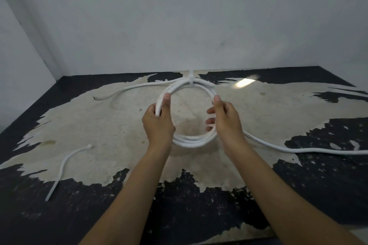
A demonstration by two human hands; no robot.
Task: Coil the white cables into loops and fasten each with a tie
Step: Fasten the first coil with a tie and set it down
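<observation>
A white cable is wound into a round coil (192, 141) of several turns, held upright above the table's middle. My left hand (158, 121) grips the coil's left side, thumb along the strands. My right hand (224, 119) holds the right side, fingers curled through the loop. A white tie (191, 78) wraps the coil at its far top. One loose end (127, 90) trails left from the top to a plug tip; another tail (298, 149) runs off to the right edge.
A second, short white cable piece (63, 167) lies at the near left of the table (79, 121), a worn black surface with a large pale bare patch. White walls (179, 26) close the back and left sides.
</observation>
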